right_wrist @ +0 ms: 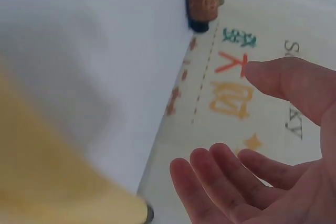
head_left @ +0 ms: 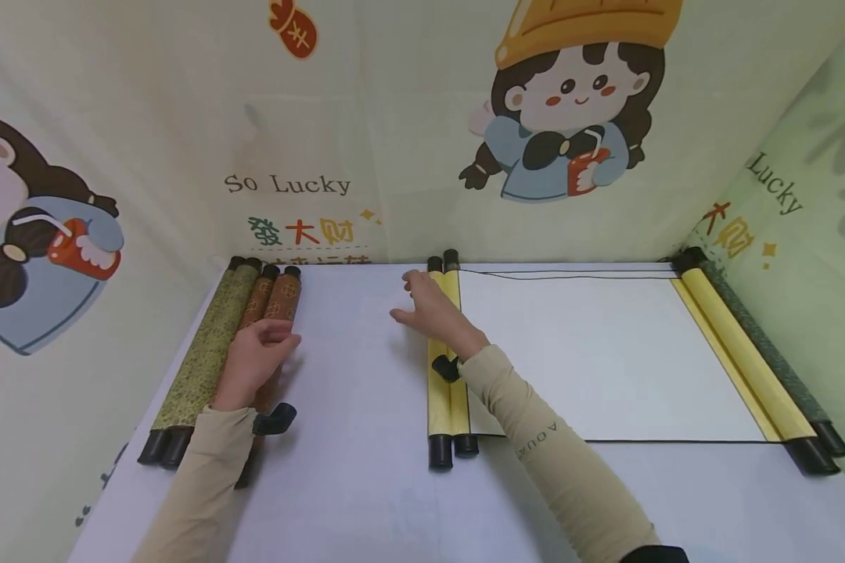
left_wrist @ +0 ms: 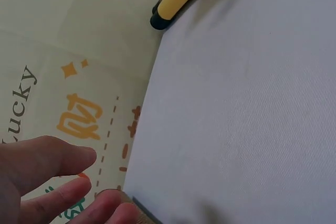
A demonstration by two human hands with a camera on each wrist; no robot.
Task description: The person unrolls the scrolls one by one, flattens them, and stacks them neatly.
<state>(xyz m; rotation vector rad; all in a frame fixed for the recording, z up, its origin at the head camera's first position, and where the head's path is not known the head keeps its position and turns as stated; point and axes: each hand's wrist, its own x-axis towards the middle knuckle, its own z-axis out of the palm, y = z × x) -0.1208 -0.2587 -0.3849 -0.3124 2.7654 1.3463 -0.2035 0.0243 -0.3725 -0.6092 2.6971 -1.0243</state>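
Note:
My left hand (head_left: 257,363) is over the brown patterned scroll (head_left: 285,297) on the left, its fingers loosely bent with nothing between them. Whether it touches the scroll I cannot tell. Beside that scroll lies a green-gold mottled scroll (head_left: 199,363) with black roller ends. My right hand (head_left: 438,311) hovers by the yellow rolls (head_left: 439,403), fingers spread and holding nothing; the right wrist view shows its fingers (right_wrist: 226,182) and thumb apart. To the right of these rolls stretches white scroll paper (head_left: 591,352), running to another yellow roll (head_left: 746,352).
A dark green roll (head_left: 767,344) lies along the table's right edge. Thin black cords (head_left: 570,275) cross the top of the paper. The pale table (head_left: 359,469) meets a printed cloth backdrop (head_left: 408,117) at the back and sides.

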